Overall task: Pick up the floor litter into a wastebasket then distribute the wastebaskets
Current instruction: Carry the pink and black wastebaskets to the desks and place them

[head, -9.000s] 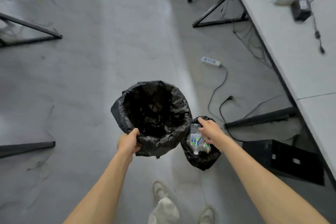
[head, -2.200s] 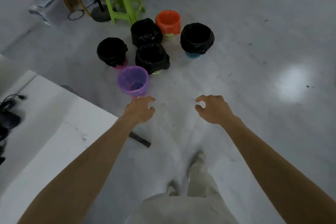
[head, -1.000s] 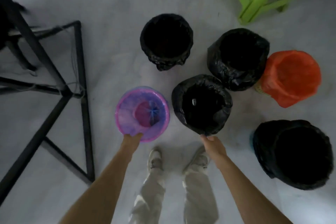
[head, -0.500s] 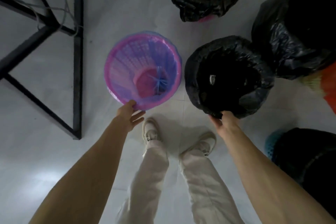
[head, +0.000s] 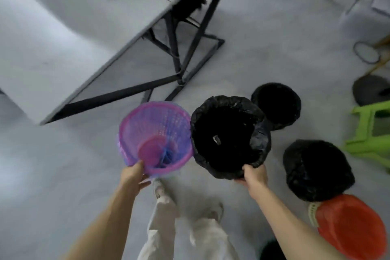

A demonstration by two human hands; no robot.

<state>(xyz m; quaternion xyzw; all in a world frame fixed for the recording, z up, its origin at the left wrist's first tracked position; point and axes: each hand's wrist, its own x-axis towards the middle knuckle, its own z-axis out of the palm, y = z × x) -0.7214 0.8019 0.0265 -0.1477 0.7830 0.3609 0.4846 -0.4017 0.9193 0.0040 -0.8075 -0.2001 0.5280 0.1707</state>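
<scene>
Purple wastebasket (head: 156,135): mesh plastic, clear liner, held at its near rim; rim tilted toward the camera, touching the black-lined wastebasket beside it.
Black-lined wastebasket (head: 230,136): held at its near rim; a small pale scrap (head: 216,139) lies inside.
Left hand (head: 133,176): fingers closed over the purple rim, thumb inside.
Right hand (head: 254,176): clamped on the black liner's near edge.
Other wastebaskets: one black-lined (head: 276,105) just behind the held one; a larger black-lined one (head: 316,167) on the floor to the right; an orange-lined one (head: 350,226) touching it on the near side.
Table (head: 69,34): grey top on a black frame; its near corner stands just beyond the purple wastebasket.
Green stool (head: 371,133): at the right edge of the floor.
Image quality: motion blur throughout.
</scene>
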